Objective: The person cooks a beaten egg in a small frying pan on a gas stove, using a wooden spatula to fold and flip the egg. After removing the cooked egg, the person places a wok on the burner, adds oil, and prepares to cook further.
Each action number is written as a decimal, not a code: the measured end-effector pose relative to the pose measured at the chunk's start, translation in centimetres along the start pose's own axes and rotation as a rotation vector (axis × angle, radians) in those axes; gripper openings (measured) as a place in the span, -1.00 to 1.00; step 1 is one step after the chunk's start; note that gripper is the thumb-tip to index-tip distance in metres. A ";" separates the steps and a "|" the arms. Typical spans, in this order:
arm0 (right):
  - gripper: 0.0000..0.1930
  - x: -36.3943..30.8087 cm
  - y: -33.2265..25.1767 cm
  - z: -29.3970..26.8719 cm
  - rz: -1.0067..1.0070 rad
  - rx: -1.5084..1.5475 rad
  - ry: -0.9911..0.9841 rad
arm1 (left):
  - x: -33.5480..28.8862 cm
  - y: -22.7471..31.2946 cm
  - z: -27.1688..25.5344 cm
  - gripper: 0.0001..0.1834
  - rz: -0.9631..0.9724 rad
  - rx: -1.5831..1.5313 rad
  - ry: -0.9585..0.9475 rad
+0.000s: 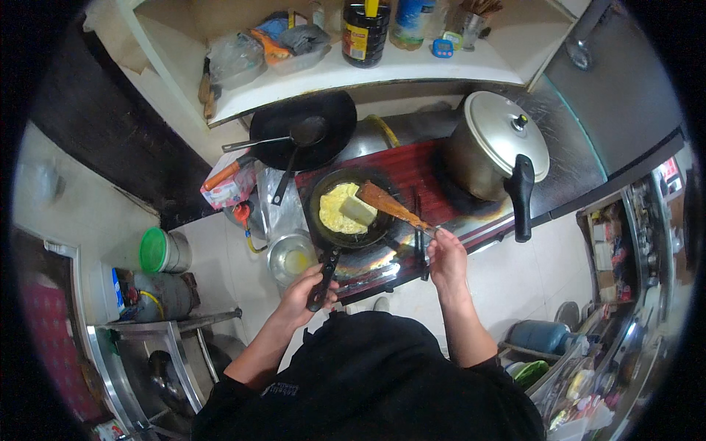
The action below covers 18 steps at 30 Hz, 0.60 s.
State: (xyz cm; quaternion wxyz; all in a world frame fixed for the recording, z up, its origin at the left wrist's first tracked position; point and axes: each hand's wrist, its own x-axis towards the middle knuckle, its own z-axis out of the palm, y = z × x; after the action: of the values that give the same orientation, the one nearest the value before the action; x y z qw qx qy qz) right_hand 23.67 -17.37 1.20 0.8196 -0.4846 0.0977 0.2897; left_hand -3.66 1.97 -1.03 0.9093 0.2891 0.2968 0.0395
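My left hand (305,296) is wrapped round the black handle of a small frying pan (316,204) on the stove. In the pan lies a yellow cooked egg sheet (334,209) with a pale, block-like piece (357,211) on its right part. My right hand (446,257) is closed on the thin end of a brown wooden spatula (386,202). Its broad blade reaches over the pan's right rim, beside the pale piece; whether it touches the egg I cannot tell. A metal bowl (278,257) with a little yellow liquid stands left of the pan handle.
A large lidded pressure cooker (457,151) stands at the right of the red stove top (412,173). Behind the pan rests a black wok (342,125) with a ladle (309,131) in it. A shelf (412,67) with bottles overhangs the back. Gas cylinder (163,296) at left.
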 end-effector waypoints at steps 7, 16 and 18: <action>-0.89 -2.7 1.6 2.0 0.178 0.116 -0.057 | -1.7 -0.3 1.2 -0.68 0.313 0.102 0.362; -0.82 -9.1 7.0 12.2 0.381 -0.115 -0.585 | -3.5 3.8 6.2 -0.86 0.464 0.282 0.242; -0.82 -9.8 7.8 13.4 0.355 -0.335 -0.742 | -3.6 4.1 6.2 -0.84 0.439 0.145 0.368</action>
State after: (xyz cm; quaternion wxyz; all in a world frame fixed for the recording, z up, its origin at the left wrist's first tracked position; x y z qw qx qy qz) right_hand 9.62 -6.92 6.62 0.6468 -0.4497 -0.1697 0.5921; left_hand -2.71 1.39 7.17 0.7868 0.3988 0.3891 0.2658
